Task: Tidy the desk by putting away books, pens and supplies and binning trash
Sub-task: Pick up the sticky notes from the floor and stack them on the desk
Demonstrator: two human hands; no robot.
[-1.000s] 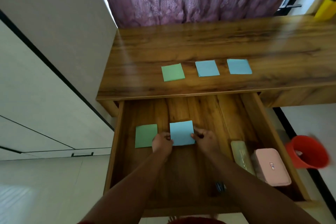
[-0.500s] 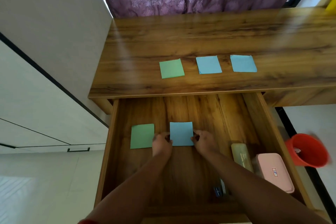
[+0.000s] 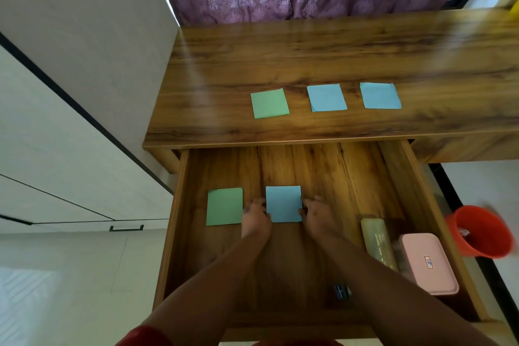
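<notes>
Blue pad [image 3: 283, 203] lies flat on the floor of the open drawer [image 3: 398, 177], left of centre, just right of the green pad [image 3: 224, 206]; narrow gap between them. Your left hand [image 3: 255, 219] is at its left edge, right hand [image 3: 317, 215] at its right edge, fingers curled against the sides. Whether each grip is actually pinching the pad or just nudging it square, I can't tell.

Handling, my read: a thin paper stack, light, slightly floppy, with sheets that fan or peel if you lift by one corner. It will slide easily on the smooth wood. Take it by two opposite edges, thumb on top, or just push it flat.

Left on the worktop [image 3: 309, 50], near its front edge: a green pad [image 3: 269, 103], a blue pad [image 3: 326, 97] and a second blue pad [image 3: 380, 95], well apart from each other.

In the drawer's near-right corner: a pale green case [image 3: 377, 241] and a pink box [image 3: 428, 262], touching or nearly so. A small dark item [image 3: 341, 291] sits near your right forearm; too blurred to identify. The drawer's middle and far part is bare wood, so nothing blocks more pads. Red bin [image 3: 483, 236] stands on the floor to the right of the drawer.
</notes>
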